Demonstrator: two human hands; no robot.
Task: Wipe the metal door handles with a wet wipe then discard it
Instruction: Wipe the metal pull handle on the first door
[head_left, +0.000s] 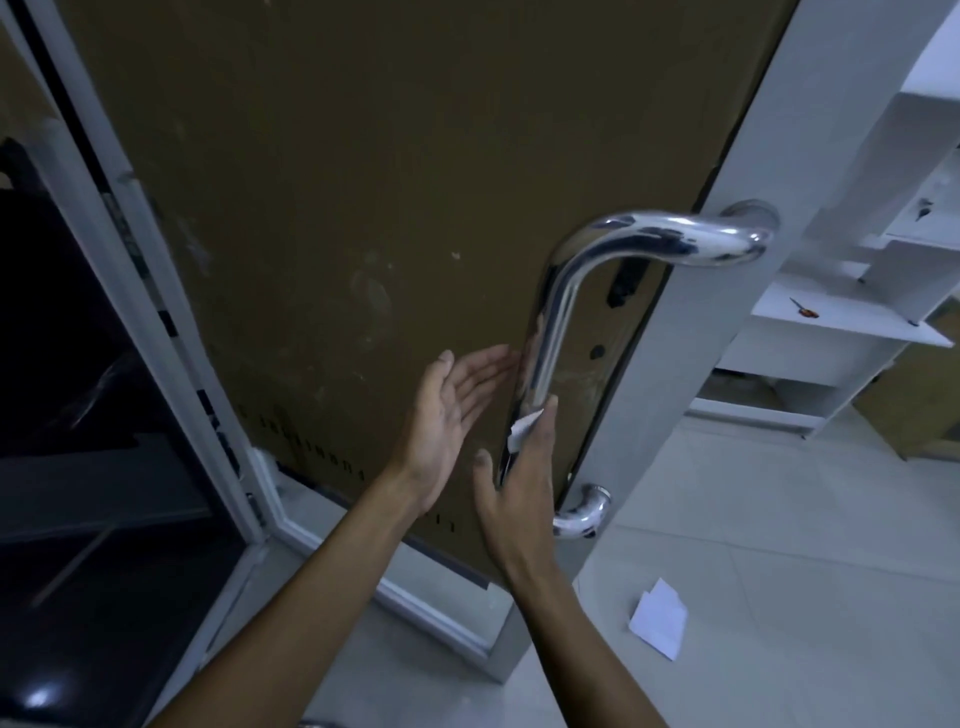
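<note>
A long polished metal door handle (558, 312) curves down the right side of a brown-covered door (337, 208). My right hand (519, 483) presses a white wet wipe (522, 431) against the lower part of the bar, fingers wrapped over it. Only a small fold of the wipe shows above my fingers. My left hand (452, 410) is open, palm up, just left of the bar, with its fingertips near the handle and nothing in it.
The door's white frame (691, 364) runs beside the handle. A white piece of paper (658, 618) lies on the pale tiled floor at the lower right. White shelves (852, 312) stand at the right. Dark glass (78, 364) fills the left.
</note>
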